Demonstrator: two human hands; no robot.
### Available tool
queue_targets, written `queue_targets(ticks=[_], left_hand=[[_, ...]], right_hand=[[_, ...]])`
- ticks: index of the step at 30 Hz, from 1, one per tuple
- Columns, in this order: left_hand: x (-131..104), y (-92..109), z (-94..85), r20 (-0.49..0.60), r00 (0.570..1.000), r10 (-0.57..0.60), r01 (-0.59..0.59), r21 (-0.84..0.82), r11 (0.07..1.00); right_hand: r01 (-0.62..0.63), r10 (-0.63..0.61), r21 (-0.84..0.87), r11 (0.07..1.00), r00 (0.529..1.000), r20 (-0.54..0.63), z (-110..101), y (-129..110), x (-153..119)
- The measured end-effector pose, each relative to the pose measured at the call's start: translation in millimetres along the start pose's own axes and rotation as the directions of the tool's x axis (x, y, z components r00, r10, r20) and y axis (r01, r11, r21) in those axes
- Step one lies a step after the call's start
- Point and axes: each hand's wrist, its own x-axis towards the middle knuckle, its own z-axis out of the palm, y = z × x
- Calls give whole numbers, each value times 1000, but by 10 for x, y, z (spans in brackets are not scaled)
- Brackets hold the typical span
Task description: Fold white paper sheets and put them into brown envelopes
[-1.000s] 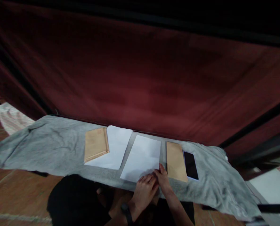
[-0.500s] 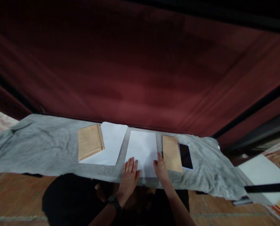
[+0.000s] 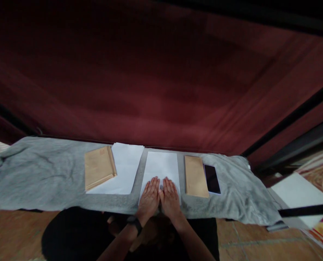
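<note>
A white sheet of paper (image 3: 162,164) lies flat in front of me on a grey cloth (image 3: 60,174). My left hand (image 3: 149,195) rests palm down on its lower left part, fingers stretched out. Beside it, almost touching at the thumbs, my right hand (image 3: 169,195) lies flat on the lower right part of the same sheet. The hands cover the sheet's near edge in the middle. To the right is a brown envelope (image 3: 196,177). On the left, a stack of brown envelopes (image 3: 99,167) overlaps some white paper (image 3: 127,166).
A dark-screened phone (image 3: 212,179) lies right of the single envelope. Behind the cloth rises a dark red panel (image 3: 150,108). A tiled floor (image 3: 248,239) shows below, and a white board (image 3: 299,197) stands at the far right.
My right hand has moved left from the sheet's right edge and now lies flat beside my left hand. The camera view has shifted slightly.
</note>
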Motion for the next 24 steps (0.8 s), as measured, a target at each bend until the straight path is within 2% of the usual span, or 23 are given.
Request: queue_targets(ticks=[3,9,14,16,19,21,24], left_hand=[[-12,-114,-49,8,999,-50,50,4,999],[-88,-305,-62,-12,988,-151,151,13,988],[-36,-282,-40,-28,979,-203,203,9,979],[78,-191,-2,-19,984,-178,178,-6,984],[318,-54,106,44,997,-69,71,-41,997],[470,-23,185,91,995,-46,50,-36,998],[606,-96,251,126,989,-74,76,-11,997]], right_hand=[[-57,54,-58,997,997,-57,1,81,-93],[-117,109,-150,982,992,-61,-48,204,-328],[-156,145,-156,975,986,-78,-113,234,-421],[-115,109,-109,987,992,-55,-117,198,-310],[11,-11,15,1000,1000,16,-56,120,24],[2,-4,56,998,999,33,29,99,277],[-2,0,46,999,999,45,173,178,550]])
